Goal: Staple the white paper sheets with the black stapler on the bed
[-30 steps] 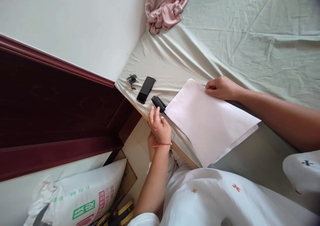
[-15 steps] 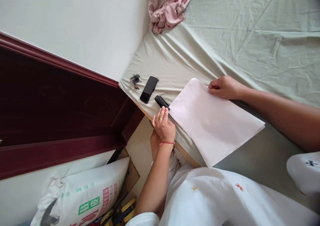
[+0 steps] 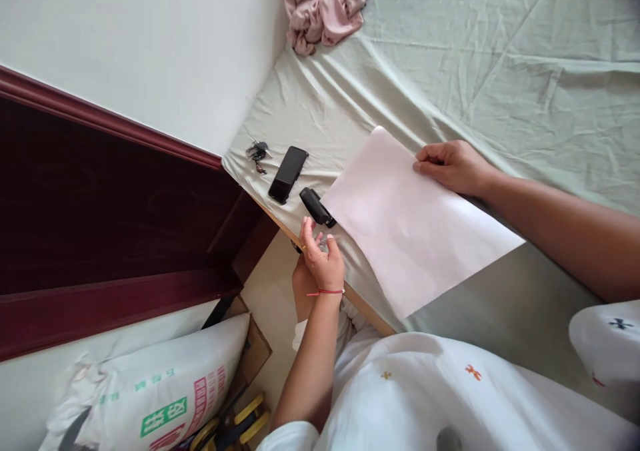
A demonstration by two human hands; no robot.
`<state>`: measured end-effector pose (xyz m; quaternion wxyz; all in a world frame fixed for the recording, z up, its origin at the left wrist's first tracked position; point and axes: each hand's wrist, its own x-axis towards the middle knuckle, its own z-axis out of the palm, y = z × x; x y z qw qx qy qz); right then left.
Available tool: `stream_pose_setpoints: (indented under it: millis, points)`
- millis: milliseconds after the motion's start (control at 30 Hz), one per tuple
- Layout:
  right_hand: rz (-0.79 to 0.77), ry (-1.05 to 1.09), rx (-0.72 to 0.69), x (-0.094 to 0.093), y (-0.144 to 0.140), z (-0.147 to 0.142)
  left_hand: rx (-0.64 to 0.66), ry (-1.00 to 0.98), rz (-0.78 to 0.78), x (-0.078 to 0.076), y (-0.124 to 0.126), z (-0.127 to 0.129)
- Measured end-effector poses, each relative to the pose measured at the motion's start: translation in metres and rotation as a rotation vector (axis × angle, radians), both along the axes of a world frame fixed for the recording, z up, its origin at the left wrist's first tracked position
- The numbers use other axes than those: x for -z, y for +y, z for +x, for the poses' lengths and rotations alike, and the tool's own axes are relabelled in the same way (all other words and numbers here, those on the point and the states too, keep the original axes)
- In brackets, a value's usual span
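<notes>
My right hand pinches the white paper sheets at their far edge. They lie slanted above the bed sheet, and I cannot tell how many there are. Their left corner meets or overlaps the end of a small black stapler; whether it lies in the jaw is unclear. Just below the stapler is my left hand, palm turned up, fingers apart and holding nothing.
A black phone and a bunch of keys lie left of the stapler on the pale green sheet. Pink cloth is heaped by the wall. Below the bed's edge stand a white printed sack and a cardboard box.
My left hand has come off the stapler and turned its palm up, fingers spreading. The paper's near corner has risen, while my right hand keeps its pinch.
</notes>
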<state>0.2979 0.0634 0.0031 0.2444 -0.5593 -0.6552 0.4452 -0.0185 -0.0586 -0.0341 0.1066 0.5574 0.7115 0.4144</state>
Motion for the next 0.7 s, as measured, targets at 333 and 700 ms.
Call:
stream_pose_setpoints:
  millis: [333, 700]
  points:
    - [-0.082, 0.108, 0.058, 0.001, -0.001, 0.004, 0.453, 0.196, 0.038, -0.028, -0.049, 0.024]
    - [-0.133, 0.343, 0.194, 0.001, -0.002, 0.012, 0.935, 0.654, 0.012, -0.012, -0.091, 0.059]
